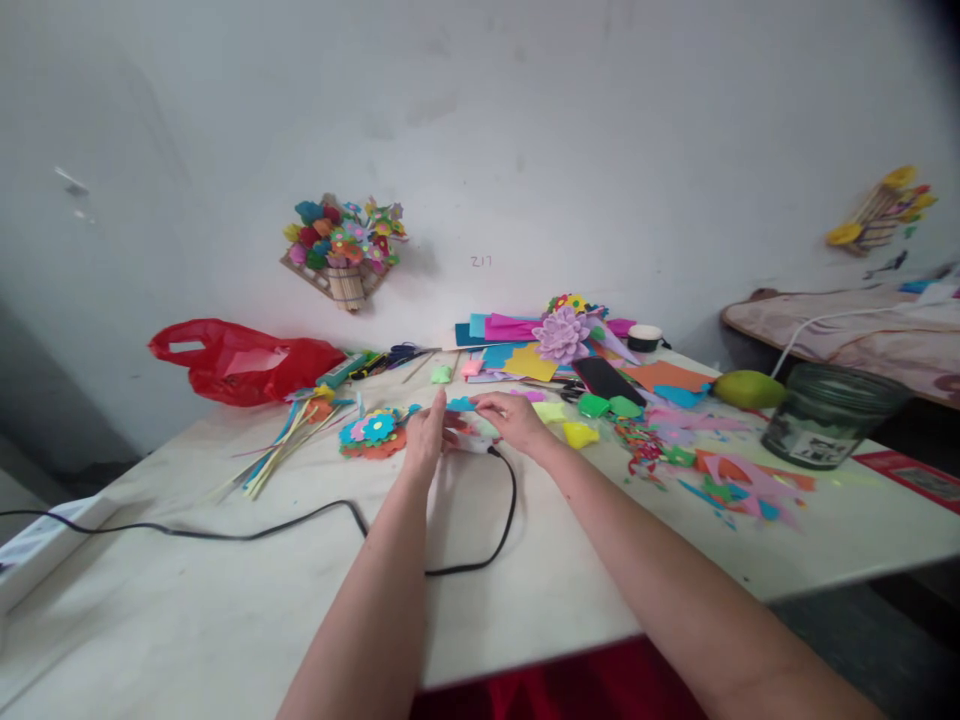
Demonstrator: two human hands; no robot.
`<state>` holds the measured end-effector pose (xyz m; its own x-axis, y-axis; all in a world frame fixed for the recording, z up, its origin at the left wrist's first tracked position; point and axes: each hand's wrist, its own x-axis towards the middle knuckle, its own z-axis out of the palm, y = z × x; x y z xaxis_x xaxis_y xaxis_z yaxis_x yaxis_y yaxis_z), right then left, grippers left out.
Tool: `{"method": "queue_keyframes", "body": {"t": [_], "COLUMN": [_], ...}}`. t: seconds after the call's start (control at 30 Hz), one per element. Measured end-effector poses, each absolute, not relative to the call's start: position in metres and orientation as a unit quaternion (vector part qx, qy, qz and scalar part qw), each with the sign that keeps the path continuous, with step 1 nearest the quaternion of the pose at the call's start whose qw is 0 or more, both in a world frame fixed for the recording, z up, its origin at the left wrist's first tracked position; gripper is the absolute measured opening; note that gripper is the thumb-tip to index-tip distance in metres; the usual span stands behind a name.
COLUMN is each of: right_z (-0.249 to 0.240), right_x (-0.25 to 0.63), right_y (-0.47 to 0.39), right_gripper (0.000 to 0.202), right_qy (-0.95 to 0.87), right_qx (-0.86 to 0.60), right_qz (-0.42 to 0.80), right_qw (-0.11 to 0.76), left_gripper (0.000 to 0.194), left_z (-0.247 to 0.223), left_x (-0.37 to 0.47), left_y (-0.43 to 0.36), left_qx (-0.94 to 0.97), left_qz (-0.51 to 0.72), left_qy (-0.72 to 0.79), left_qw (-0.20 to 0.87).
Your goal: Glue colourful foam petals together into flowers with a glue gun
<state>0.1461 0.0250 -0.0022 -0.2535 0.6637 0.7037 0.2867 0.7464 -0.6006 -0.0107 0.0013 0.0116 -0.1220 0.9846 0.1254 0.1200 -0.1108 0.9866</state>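
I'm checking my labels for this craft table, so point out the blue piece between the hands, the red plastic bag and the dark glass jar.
Blue piece (460, 404): head view, on its visible middle.
Red plastic bag (300, 368): head view, on its body.
Dark glass jar (832, 402): head view, on its side wall.

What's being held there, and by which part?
A small blue piece: the right hand pinches its right end. Whether the left hand also holds it, I cannot tell.

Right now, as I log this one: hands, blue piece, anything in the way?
Right hand pinching blue piece; left hand close beside it. Black cord runs beneath left forearm.
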Motion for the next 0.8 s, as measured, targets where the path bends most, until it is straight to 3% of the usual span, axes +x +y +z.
{"method": "queue_keyframes", "body": {"t": [0.17,0.33,0.63,0.8], "right_z": [0.003,0.001,-0.008,-0.010], "right_x": [0.142,0.140,0.126,0.114], "right_y": [0.015,0.012,0.005,0.003], "right_gripper": [0.019,0.021,0.033,0.029], "right_qy": [-0.830,-0.802,-0.867,-0.873], "right_qx": [-0.296,-0.376,-0.431,-0.442], "right_qz": [0.081,0.026,-0.061,-0.109], "right_qw": [0.465,0.464,0.241,0.176], "left_gripper": [0.034,0.033,0.033,0.026], "left_z": [0.010,0.009,0.013,0.013], "left_x": [-0.012,-0.015,-0.030,-0.033], "left_y": [0.002,0.005,0.010,0.010], "left_qx": [0.480,0.456,0.403,0.395], "left_qz": [0.576,0.634,0.702,0.709], "left_qy": [0.465,0.431,0.409,0.398], "left_qw": [0.471,0.452,0.422,0.427]}}
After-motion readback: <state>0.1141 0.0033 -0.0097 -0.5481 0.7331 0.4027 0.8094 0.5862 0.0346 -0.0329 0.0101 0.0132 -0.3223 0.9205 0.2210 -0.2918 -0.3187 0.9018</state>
